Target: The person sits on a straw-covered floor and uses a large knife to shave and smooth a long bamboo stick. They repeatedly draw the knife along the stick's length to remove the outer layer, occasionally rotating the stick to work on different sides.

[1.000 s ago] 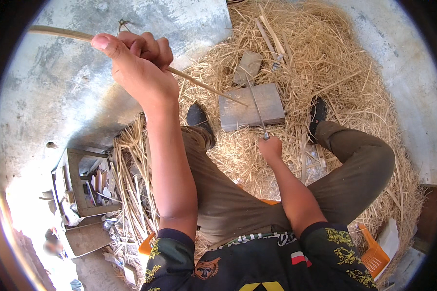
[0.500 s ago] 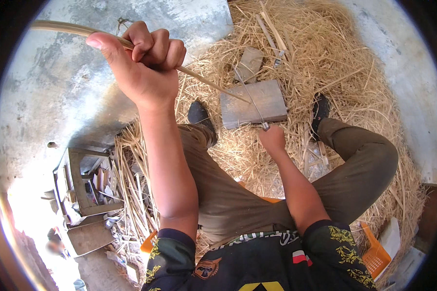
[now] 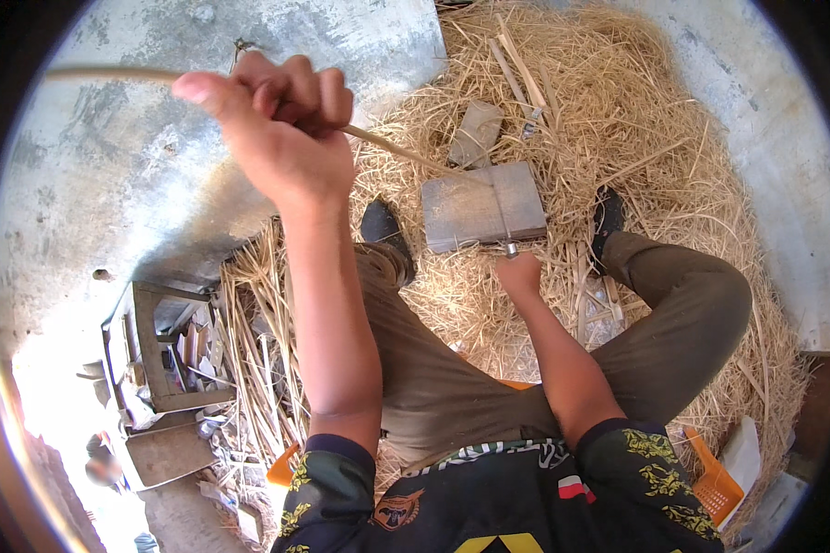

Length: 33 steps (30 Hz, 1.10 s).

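Note:
My left hand (image 3: 290, 138), raised at the upper left, is closed round a long, thin strip of cane or bamboo (image 3: 392, 147). The strip runs from beyond the hand at the left down to a grey-brown rectangular block (image 3: 456, 210) on the ground between my feet. In my right hand (image 3: 520, 273), just in front of the block, is the handle of a knife (image 3: 502, 214). Its narrow blade, slightly blurred, reaches over the block and meets the end of the strip there; whether it is cutting cannot be made out.
Straw-like shavings (image 3: 636, 101) cover the ground around the block. Behind it lies a smaller flat stone or block (image 3: 477, 132). Beside my left leg are loose strips (image 3: 263, 323) and a wooden frame (image 3: 148, 350) with scraps. A pale wall (image 3: 83, 184) rises at the left.
My left hand has shifted slightly right and down with the strip. On the block, the strip's end and the knife blade now lie farther back, and the blade stands more upright.

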Each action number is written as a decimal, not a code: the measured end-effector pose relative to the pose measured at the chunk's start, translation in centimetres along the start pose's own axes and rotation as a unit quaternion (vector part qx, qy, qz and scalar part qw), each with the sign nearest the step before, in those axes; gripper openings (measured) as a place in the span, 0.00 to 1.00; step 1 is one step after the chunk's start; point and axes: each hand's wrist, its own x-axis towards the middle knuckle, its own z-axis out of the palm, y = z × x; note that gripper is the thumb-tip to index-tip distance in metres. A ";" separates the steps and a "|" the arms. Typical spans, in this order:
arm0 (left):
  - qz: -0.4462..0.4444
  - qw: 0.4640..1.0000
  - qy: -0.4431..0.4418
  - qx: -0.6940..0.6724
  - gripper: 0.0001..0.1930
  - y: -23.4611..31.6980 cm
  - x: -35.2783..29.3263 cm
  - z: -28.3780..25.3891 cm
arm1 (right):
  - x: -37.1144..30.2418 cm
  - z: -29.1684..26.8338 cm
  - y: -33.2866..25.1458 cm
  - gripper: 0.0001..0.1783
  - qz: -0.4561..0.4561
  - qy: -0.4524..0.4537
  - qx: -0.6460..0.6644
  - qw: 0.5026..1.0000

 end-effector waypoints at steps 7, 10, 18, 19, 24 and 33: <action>-0.017 0.999 0.020 -0.037 0.37 -1.0 0.0 0.1 | 3.5 2.3 3.5 0.15 0.068 -0.004 0.152 0.986; -0.033 0.999 -0.005 0.009 0.37 -1.8 -0.4 0.3 | 2.5 2.8 3.1 0.13 0.123 -0.093 0.196 0.968; -0.011 1.000 0.006 0.018 0.37 -1.0 -0.5 1.2 | 2.2 1.9 2.5 0.11 0.044 -0.060 0.108 0.991; -0.015 1.000 0.006 0.017 0.37 -1.2 -0.5 1.2 | 2.3 1.7 2.4 0.11 0.048 -0.065 0.108 0.991; -0.008 0.999 0.000 0.032 0.37 -1.4 -0.3 0.8 | 1.6 1.2 1.0 0.10 0.176 -0.218 0.251 0.927; 0.008 0.998 0.004 0.067 0.37 -0.7 -1.2 2.1 | 0.1 1.0 0.4 0.14 -0.001 -0.032 0.000 0.999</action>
